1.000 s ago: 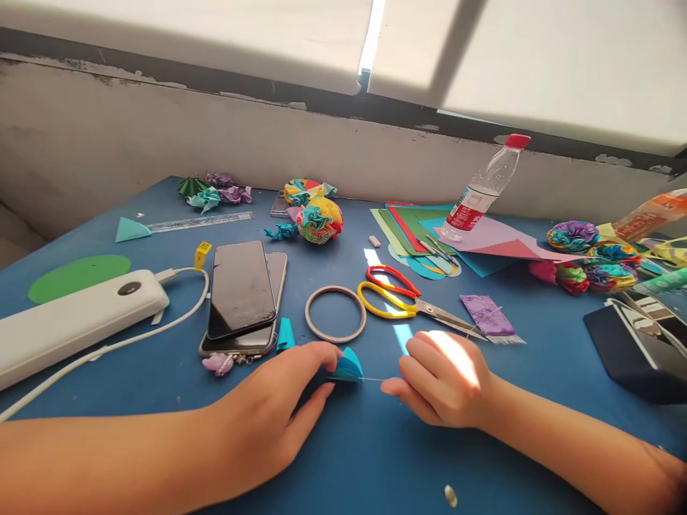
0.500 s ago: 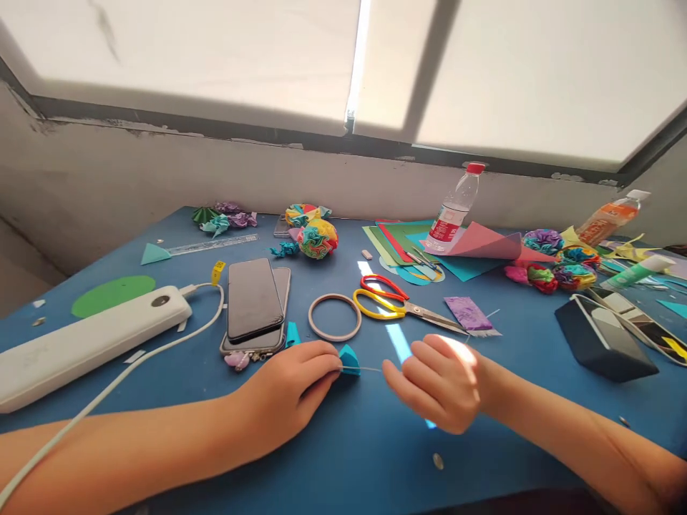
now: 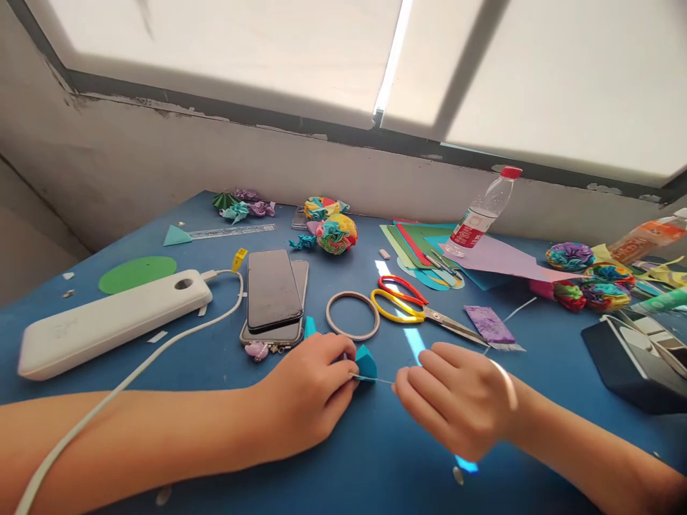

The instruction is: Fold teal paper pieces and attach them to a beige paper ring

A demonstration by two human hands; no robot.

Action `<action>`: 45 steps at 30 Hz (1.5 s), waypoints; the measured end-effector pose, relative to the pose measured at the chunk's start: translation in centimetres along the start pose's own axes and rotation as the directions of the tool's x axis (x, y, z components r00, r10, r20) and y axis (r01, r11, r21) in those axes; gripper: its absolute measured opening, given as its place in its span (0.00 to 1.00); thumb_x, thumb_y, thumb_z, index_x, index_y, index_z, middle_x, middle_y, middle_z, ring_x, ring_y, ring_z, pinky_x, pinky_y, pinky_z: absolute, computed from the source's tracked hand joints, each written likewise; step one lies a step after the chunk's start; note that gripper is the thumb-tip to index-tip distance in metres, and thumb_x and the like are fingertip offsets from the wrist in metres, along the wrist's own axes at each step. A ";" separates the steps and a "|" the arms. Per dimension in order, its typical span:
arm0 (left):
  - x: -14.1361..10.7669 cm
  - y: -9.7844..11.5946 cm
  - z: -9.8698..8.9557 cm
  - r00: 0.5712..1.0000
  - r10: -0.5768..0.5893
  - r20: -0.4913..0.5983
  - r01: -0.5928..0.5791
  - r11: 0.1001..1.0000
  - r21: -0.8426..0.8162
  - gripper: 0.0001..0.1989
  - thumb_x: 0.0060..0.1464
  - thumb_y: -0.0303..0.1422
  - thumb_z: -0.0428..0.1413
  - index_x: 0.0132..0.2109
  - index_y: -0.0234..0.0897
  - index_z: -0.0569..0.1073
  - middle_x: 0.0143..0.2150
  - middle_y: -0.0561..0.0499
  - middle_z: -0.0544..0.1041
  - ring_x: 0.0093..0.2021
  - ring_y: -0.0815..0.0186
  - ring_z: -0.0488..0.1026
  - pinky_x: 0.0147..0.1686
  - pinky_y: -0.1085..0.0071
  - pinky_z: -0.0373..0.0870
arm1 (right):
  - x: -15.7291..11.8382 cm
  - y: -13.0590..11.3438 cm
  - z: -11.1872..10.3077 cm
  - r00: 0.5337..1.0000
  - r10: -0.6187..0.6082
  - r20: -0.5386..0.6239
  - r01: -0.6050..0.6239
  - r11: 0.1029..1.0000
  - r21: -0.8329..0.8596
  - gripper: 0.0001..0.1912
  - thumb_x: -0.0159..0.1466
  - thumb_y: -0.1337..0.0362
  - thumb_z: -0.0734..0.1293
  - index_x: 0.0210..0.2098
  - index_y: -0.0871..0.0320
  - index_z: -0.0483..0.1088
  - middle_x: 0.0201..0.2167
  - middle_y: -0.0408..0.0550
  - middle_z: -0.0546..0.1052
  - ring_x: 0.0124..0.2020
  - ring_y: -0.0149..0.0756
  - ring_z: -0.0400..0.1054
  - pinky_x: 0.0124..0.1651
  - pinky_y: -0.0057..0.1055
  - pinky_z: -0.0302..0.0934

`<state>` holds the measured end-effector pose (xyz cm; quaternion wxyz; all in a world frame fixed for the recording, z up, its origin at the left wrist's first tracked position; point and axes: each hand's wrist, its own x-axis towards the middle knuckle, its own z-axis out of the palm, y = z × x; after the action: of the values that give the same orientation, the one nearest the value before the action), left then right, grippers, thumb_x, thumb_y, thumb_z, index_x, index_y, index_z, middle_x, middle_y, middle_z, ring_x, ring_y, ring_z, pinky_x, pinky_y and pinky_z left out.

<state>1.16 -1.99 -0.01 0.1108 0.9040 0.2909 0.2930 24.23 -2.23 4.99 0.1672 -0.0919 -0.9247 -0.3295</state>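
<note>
My left hand [image 3: 316, 386] is closed on a small folded piece of turquoise paper [image 3: 366, 363], its fingertips pressed together and the paper fanning out past them. A thin pale thread [image 3: 385, 381] runs taut from those fingertips across to my right hand [image 3: 456, 400], whose curled fingers grip its other end. What lies under the left fingers is hidden. Just beyond the hands lie a thin round ring [image 3: 328, 315] and scissors [image 3: 400, 312] with one red and one yellow handle. A purple packet [image 3: 489, 325] lies close to the scissor tips.
Two stacked phones [image 3: 273, 290] and a white power bank [image 3: 118, 322] with its cable lie left. Crumpled-paper balls [image 3: 337, 234], coloured sheets [image 3: 408, 247] and a red-capped bottle [image 3: 480, 214] stand toward the wall. A dark box [image 3: 617, 365] is at the right.
The view has turned a little, so the table's things appear farther right. Both hands keep their hold, with the thread still stretched between them.
</note>
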 end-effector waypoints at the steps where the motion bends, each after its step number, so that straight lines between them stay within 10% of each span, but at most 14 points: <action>1: 0.0 0.0 0.0 1.000 -0.028 0.005 0.028 1.000 0.005 0.09 0.58 0.25 0.48 0.36 0.34 0.73 0.40 0.46 0.71 0.38 0.63 0.69 0.39 0.66 0.67 | -0.2 -0.2 0.4 1.000 -0.018 -0.013 0.018 1.000 -0.001 0.09 0.59 0.70 0.60 0.23 0.61 0.66 0.15 0.39 0.57 0.17 0.27 0.46 0.23 0.33 0.37; 15: 0.3 0.4 0.0 0.981 0.190 -0.035 -0.169 0.932 0.321 0.12 0.58 0.23 0.46 0.35 0.34 0.74 0.32 0.47 0.73 0.34 0.63 0.68 0.34 0.65 0.61 | -0.2 -2.5 3.1 0.988 0.154 -0.005 -0.154 0.988 -0.008 0.10 0.64 0.62 0.62 0.30 0.62 0.68 0.16 0.39 0.60 0.19 0.28 0.50 0.23 0.32 0.39; 35: 0.5 0.5 0.2 0.967 0.249 -0.046 -0.239 0.958 0.160 0.10 0.59 0.22 0.45 0.34 0.33 0.70 0.36 0.46 0.72 0.38 0.61 0.66 0.38 0.65 0.61 | 0.2 -2.7 2.3 0.980 -0.010 -0.201 -0.010 0.995 -0.101 0.10 0.59 0.67 0.62 0.36 0.63 0.73 0.25 0.45 0.69 0.18 0.26 0.58 0.19 0.28 0.45; 45: 0.2 0.4 0.4 0.931 0.365 -0.013 -0.346 0.891 0.295 0.10 0.55 0.20 0.46 0.33 0.31 0.71 0.29 0.47 0.70 0.32 0.62 0.64 0.33 0.65 0.61 | 0.6 -3.1 1.7 0.980 0.158 -0.124 -0.146 0.984 0.103 0.09 0.60 0.72 0.61 0.34 0.65 0.72 0.25 0.47 0.72 0.18 0.28 0.56 0.19 0.30 0.45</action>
<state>1.77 -2.21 -0.10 -0.0875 0.9378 0.1637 0.2934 22.35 -3.49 2.14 0.2568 -0.1325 -0.9163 -0.2775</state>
